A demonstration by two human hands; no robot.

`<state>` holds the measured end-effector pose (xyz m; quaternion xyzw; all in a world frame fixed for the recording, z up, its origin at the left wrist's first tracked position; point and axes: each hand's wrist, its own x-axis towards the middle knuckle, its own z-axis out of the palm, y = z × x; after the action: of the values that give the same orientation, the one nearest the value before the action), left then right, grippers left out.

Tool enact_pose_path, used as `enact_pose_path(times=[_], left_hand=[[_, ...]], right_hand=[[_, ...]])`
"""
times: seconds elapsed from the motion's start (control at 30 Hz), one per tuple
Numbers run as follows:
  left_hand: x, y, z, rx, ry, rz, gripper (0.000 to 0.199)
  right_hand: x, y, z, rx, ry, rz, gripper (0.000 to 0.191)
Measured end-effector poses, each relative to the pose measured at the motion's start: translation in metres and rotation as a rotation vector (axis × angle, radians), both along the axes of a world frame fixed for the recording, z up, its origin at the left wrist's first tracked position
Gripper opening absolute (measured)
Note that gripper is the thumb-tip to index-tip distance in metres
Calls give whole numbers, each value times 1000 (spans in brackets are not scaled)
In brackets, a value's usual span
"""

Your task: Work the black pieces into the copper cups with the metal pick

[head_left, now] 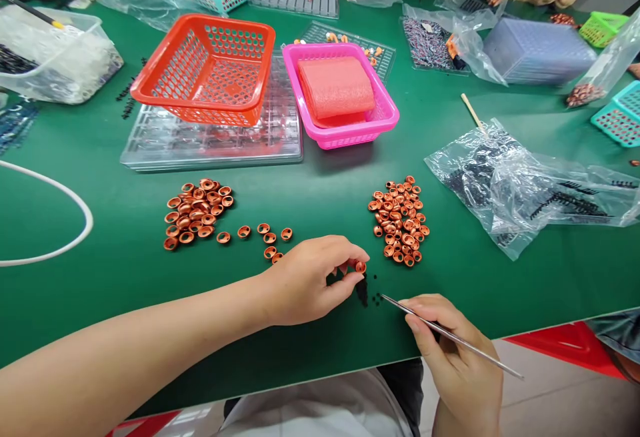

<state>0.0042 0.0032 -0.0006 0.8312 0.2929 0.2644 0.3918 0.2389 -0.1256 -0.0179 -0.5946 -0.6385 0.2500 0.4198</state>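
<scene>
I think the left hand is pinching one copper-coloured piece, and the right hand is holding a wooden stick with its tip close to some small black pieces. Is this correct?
Not quite: the right hand holds a slim metallic tool, not a wooden one, as the head view shows. The left hand is pinching one copper-coloured piece, and the tip is close to some small black pieces.

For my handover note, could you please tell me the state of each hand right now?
Left hand: closed, holding a copper-coloured piece.
Right hand: closed, holding a thin metal tool.
</scene>
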Motion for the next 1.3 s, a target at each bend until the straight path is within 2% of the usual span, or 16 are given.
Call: enact_pose_path(times=[0.43,0.93,1.13,1.3], left_hand=[[0,0,3,-10,21,-6,12],[0,1,3,10,22,-9,11],[0,1,5,13,34,-13,12],[-1,-1,6,41,-2,-56,10]], right_hand=[[-2,1,1,5,-52,70,22],[-3,1,1,23,-49,13,19],[-4,2,2,19,-45,47,22],[-10,-1,4,121,50,-63,22]])
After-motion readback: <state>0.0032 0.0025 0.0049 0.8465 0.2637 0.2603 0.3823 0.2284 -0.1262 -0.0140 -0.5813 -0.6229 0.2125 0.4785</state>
